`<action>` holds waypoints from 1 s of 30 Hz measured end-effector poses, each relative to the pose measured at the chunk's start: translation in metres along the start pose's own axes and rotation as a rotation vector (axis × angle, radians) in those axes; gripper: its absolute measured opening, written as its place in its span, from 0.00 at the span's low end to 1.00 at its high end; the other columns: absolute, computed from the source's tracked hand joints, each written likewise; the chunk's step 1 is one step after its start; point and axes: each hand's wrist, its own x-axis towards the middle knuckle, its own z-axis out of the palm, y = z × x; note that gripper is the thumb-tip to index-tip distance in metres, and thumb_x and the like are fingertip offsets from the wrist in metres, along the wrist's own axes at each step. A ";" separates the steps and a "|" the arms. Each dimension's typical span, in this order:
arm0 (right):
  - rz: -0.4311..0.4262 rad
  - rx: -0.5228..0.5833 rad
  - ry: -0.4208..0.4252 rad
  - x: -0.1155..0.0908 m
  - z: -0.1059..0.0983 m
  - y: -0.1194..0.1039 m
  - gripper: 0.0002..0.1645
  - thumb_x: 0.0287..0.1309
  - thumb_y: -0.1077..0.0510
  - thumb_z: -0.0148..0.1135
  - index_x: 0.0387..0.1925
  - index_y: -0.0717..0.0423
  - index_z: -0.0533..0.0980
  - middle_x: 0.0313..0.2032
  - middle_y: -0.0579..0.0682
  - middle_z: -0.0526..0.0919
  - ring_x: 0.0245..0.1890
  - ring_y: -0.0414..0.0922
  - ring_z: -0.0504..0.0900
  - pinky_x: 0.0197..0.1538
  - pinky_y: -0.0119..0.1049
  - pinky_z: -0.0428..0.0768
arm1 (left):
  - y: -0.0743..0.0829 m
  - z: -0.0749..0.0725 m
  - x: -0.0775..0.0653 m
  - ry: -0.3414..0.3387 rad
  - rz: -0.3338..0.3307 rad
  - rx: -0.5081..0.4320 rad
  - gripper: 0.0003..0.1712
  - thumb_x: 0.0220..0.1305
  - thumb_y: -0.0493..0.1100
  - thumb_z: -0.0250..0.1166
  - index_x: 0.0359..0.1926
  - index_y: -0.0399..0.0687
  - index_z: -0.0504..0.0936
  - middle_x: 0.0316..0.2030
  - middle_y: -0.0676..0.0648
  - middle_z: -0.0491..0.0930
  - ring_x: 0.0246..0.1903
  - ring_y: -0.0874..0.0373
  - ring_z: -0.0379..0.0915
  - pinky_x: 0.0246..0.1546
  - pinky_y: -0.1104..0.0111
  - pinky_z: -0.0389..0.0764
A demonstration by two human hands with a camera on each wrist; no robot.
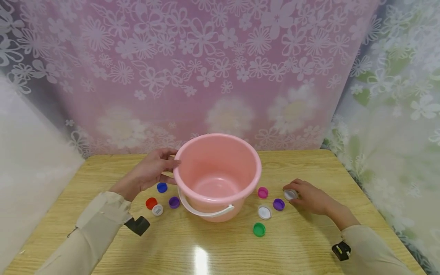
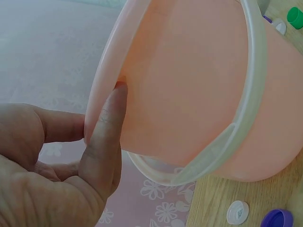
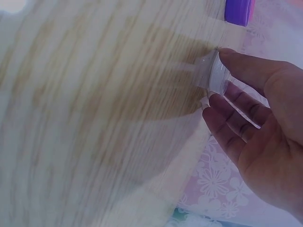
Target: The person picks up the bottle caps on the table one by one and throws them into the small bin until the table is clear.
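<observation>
A pink bucket (image 1: 216, 168) stands upright on the table, its white handle (image 1: 206, 212) hanging down in front. My left hand (image 1: 152, 170) grips the bucket's left rim, thumb and fingers on either side of it; the left wrist view shows the fingertips right at the rim (image 2: 106, 61). To the right, my right hand (image 1: 311, 196) pinches a translucent whitish bottle cap (image 3: 218, 75) between thumb and fingertips, close over the tabletop. Near that hand lie a purple cap (image 1: 279, 204), a white cap (image 1: 264, 212), a pink cap (image 1: 262, 192) and a green cap (image 1: 259, 229).
Left of the bucket lie a blue cap (image 1: 162, 187), a red cap (image 1: 151, 203), a small white cap (image 1: 157, 210) and another purple cap (image 1: 174, 202). The wooden table (image 1: 165, 248) ends at a flowered pink curtain (image 1: 206, 76) behind.
</observation>
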 end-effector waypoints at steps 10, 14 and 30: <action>0.011 0.032 -0.013 -0.001 -0.001 0.004 0.21 0.56 0.60 0.67 0.52 0.61 0.77 0.47 0.56 0.76 0.47 0.56 0.76 0.49 0.53 0.78 | 0.001 -0.001 0.001 0.001 0.007 0.007 0.28 0.69 0.35 0.55 0.67 0.31 0.59 0.43 0.34 0.74 0.35 0.50 0.79 0.33 0.59 0.85; 0.027 0.073 -0.029 0.000 -0.005 0.003 0.23 0.58 0.59 0.65 0.54 0.63 0.75 0.49 0.57 0.75 0.49 0.56 0.76 0.49 0.52 0.78 | -0.001 -0.002 0.003 0.002 -0.005 0.002 0.28 0.69 0.35 0.56 0.65 0.31 0.59 0.40 0.35 0.74 0.31 0.52 0.78 0.34 0.58 0.85; -0.047 0.100 0.150 0.020 -0.050 -0.025 0.25 0.66 0.58 0.58 0.61 0.63 0.69 0.52 0.59 0.72 0.44 0.53 0.77 0.44 0.49 0.81 | -0.004 -0.004 0.003 -0.001 -0.016 -0.036 0.29 0.68 0.35 0.57 0.66 0.33 0.58 0.38 0.37 0.72 0.29 0.54 0.77 0.35 0.57 0.85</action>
